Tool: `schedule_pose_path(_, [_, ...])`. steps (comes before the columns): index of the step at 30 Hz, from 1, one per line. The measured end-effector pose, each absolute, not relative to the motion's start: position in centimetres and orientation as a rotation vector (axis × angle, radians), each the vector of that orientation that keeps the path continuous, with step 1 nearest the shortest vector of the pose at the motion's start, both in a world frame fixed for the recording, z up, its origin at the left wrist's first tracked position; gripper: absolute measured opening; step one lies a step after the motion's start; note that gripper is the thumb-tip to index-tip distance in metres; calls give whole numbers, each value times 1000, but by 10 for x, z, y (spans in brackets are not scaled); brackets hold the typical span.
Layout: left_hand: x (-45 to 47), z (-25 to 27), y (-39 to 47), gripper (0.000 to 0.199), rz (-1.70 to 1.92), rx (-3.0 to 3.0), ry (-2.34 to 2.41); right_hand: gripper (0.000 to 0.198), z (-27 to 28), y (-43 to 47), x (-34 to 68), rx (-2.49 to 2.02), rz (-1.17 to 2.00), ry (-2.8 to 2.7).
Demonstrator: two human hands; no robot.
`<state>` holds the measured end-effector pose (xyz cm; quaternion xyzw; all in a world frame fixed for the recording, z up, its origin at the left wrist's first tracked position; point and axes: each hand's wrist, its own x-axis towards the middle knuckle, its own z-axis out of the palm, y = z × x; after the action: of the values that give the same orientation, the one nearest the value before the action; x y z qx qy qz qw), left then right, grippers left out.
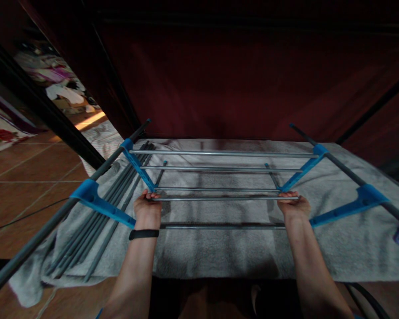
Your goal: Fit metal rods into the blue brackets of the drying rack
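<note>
- Pinching: the left hand [147, 201], left of centre in the frame, has its fingers curled over the left end of a straight grey metal rod [216, 198]. The right hand [294, 204], right of centre, grips the opposite end likewise. Exact thumb placement is hidden.
- Rod location: centre of the frame, just nearer than the lowest rear crossbar [216, 189] and beyond the front crossbar [222, 227].
- Hazard: uneven lifting or early release at one end would probably tilt the rod and drop it. Pushing it too far toward the top of the frame could strike the lowest rear crossbar.
- Hazard: a forearm pressing on the assembly may skew it, since the soft grey cloth [219, 254] beneath could slide.
- Orientation: the rod's long axis runs left to right, nearly level and roughly parallel to the crossbars; its ends point toward the left and right edges.
- Surroundings: blue plastic brackets [101, 204] flank both hands, fitted on long grey side tubes [36, 239] at left and right. Loose grey tubes [96, 226] lie diagonally on the cloth at centre-left. A dark red panel [219, 79] fills the upper centre.
</note>
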<state>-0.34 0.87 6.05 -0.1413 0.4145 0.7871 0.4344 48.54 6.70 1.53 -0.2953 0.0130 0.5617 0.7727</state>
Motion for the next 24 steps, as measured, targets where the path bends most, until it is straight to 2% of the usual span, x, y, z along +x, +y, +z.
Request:
schedule_pose_path(8, [-3,62,8,17,1971,-382,1042,19,27,65,479,-703,1196,200])
schedule_pose_path(19, [-8,60,10,20,1966,-384,1064,8,22,66,483,-730,1223,133])
schedule_pose_path(24, [-8,60,10,20,1977,-369,1042,10,20,68,485,-663,1224,103])
